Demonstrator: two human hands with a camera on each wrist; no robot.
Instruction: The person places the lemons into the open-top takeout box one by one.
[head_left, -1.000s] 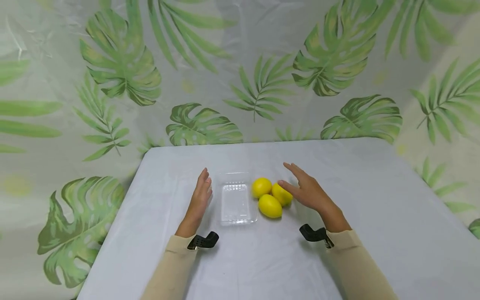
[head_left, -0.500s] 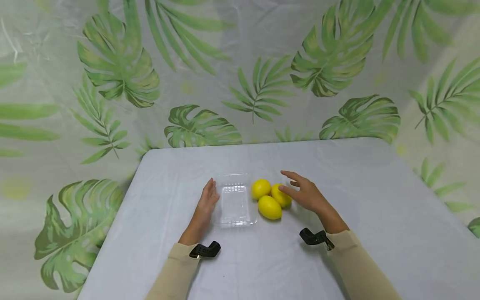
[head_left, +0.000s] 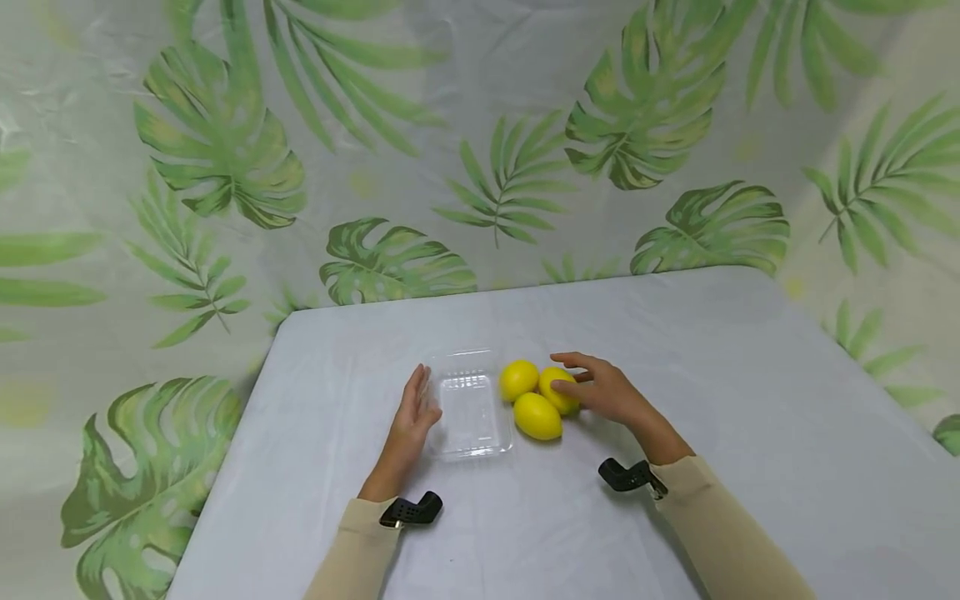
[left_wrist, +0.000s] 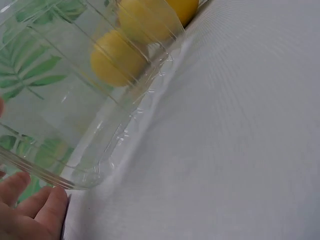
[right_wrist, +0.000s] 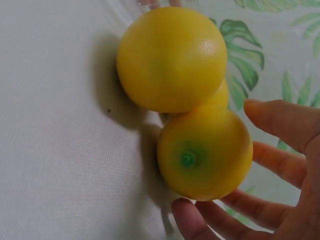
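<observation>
Around the middle of the white table there's a clear plastic tray, with three yellow lemons bunched by its 2-to-3 o'clock edge. Left hand is at the tray's 9, forearm coming in from 7, fingers pretty straight and aimed at about 12:30, thumb split off toward the tray. In the left wrist view its fingertips sit right at the rim; can't tell how hard they press. Right hand comes in from 4-5 o'clock, fingers and thumb spread around the bunch's 3 o'clock lemon, no real pinch going on. Honestly can't tell if any fingertip touches it.
</observation>
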